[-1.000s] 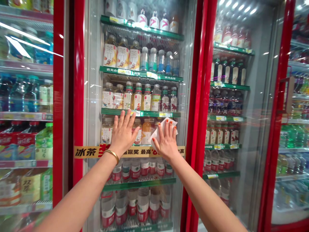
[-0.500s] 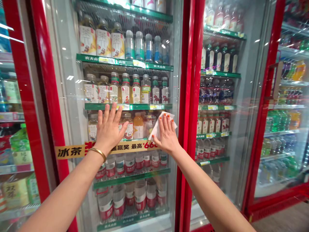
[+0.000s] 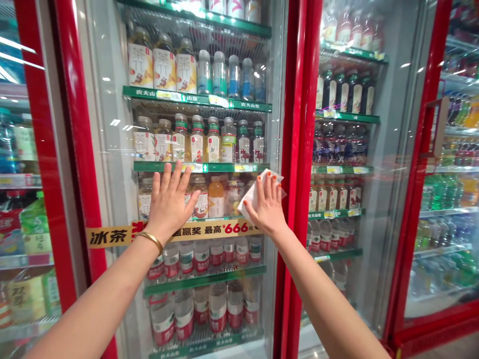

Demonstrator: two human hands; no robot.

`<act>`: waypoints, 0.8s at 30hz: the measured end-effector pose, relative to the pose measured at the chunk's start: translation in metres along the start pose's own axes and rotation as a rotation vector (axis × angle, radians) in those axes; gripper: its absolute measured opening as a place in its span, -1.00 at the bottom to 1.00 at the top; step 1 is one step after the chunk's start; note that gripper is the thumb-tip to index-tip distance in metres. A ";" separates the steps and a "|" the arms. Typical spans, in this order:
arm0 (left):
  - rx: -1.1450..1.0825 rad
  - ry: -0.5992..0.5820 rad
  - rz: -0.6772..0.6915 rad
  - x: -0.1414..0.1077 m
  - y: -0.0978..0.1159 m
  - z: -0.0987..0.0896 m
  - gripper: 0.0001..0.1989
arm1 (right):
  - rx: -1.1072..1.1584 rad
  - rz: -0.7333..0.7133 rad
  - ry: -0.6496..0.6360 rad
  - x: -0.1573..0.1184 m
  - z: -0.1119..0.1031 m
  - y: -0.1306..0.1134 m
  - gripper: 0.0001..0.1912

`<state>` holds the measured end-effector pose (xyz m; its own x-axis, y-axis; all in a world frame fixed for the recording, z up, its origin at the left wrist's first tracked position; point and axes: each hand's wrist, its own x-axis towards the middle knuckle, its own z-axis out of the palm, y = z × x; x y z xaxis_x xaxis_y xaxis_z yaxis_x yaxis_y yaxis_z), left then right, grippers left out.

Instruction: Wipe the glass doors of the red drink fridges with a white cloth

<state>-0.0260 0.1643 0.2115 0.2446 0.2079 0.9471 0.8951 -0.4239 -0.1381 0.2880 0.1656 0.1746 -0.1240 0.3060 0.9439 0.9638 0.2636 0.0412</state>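
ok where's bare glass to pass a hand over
Bare glass shows between the left hand and the white wipe under the right hand, above the yellow banner, and left of the left hand to the red frame. Bottles crowd the shelves behind.

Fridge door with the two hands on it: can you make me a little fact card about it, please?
Left hand: open, fingers spread, palm toward the glass door
On left wrist: gold bangle
Right hand: flat over a white tissue, at the glass
Nails on right hand: orange
Door frame: red
Banner: yellowish strip with Chinese characters and a red 666
Between the hands: orange drink bottle, behind the glass
Shelf edges: green
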 end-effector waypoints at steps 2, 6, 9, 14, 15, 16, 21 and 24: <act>0.006 -0.004 -0.008 0.000 0.001 0.000 -0.15 | 0.010 0.027 0.014 0.021 -0.004 -0.008 0.01; 0.008 -0.021 -0.021 0.001 0.002 -0.004 -0.17 | -0.014 -0.133 -0.038 0.030 -0.002 -0.040 -0.04; 0.001 -0.059 -0.032 0.002 0.002 -0.011 -0.17 | -0.030 -0.221 -0.051 0.010 0.003 -0.041 -0.03; 0.005 -0.109 -0.050 0.004 0.004 -0.018 -0.14 | -0.044 -0.047 0.042 0.028 0.001 -0.036 -0.03; 0.005 -0.109 -0.056 0.004 0.005 -0.019 -0.14 | -0.049 -0.063 0.042 0.036 0.001 -0.044 -0.02; 0.005 -0.107 -0.065 0.003 0.006 -0.019 -0.13 | -0.054 -0.105 0.032 0.042 0.001 -0.053 -0.02; 0.027 -0.092 -0.109 -0.008 -0.008 -0.029 -0.12 | -0.052 -0.306 -0.067 0.025 0.005 -0.078 -0.04; 0.052 -0.103 -0.129 -0.020 -0.028 -0.038 -0.13 | -0.034 -0.194 -0.029 0.023 0.007 -0.068 -0.04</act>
<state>-0.0702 0.1381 0.2072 0.1608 0.3479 0.9236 0.9391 -0.3419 -0.0348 0.2177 0.1607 0.1913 -0.3143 0.2787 0.9075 0.9286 0.2889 0.2330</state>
